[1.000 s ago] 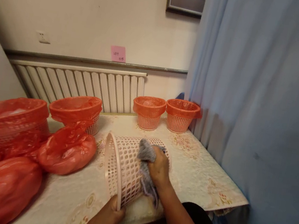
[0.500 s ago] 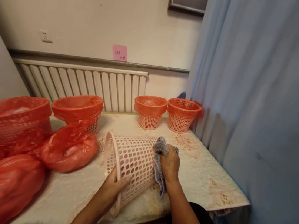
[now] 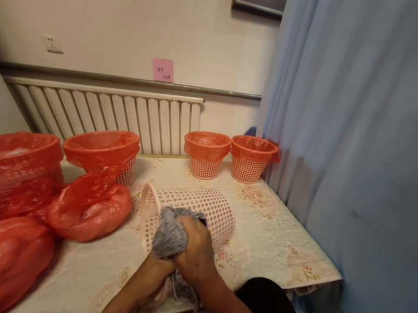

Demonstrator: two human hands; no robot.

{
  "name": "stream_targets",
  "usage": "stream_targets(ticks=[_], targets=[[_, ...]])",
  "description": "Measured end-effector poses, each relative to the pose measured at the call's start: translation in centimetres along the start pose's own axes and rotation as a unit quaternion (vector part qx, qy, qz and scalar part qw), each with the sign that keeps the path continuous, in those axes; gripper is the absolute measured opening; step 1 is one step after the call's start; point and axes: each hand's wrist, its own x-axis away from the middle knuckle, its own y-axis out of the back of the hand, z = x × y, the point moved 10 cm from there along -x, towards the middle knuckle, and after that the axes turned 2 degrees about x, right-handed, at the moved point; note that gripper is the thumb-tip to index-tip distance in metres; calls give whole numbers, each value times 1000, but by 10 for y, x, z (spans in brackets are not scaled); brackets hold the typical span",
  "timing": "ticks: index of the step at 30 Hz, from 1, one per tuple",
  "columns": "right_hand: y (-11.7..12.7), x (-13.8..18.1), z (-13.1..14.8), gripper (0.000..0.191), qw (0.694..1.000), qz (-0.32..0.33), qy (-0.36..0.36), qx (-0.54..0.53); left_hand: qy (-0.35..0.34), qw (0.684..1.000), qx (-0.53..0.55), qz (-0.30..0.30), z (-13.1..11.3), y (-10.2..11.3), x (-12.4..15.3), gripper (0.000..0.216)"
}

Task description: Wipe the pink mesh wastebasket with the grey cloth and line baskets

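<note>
A pale pink plastic basket [image 3: 218, 215] with round holes lies on its side on the table, its wide mouth facing left. At its near rim is my left hand [image 3: 152, 276], closed on the basket, with the fingers largely hidden behind the cloth. My right hand [image 3: 196, 254] grips a bunched grey knitted cloth [image 3: 170, 233] and presses it over the rim side, just above my left hand. Loose cloth strands hang below the right hand.
Two baskets with red bag liners, a left one [image 3: 205, 166] and a right one [image 3: 247, 168], stand at the back. More lined baskets, one near the radiator [image 3: 101, 146], and filled red bags [image 3: 1, 256] crowd the left. A blue curtain [image 3: 332, 143] hangs right of the table [image 3: 278, 245].
My right hand has carried the cloth leftward from the basket's base end to its rim, beside my left hand. The view has shifted slightly.
</note>
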Motion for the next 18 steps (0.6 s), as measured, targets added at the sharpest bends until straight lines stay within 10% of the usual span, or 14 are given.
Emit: stream_targets(ticks=[4,12,18], targets=[[-2,-4,-10,32,1000,2,10,29,18,1000,13,12,11,2,4,61],[75,-16,-158,20,945,-110,-250,182,-7,995,-80,64,24,7,10,64],[64,-13,-148,20,951,-107,-238,163,-18,988,-134,78,28,10,10,57]])
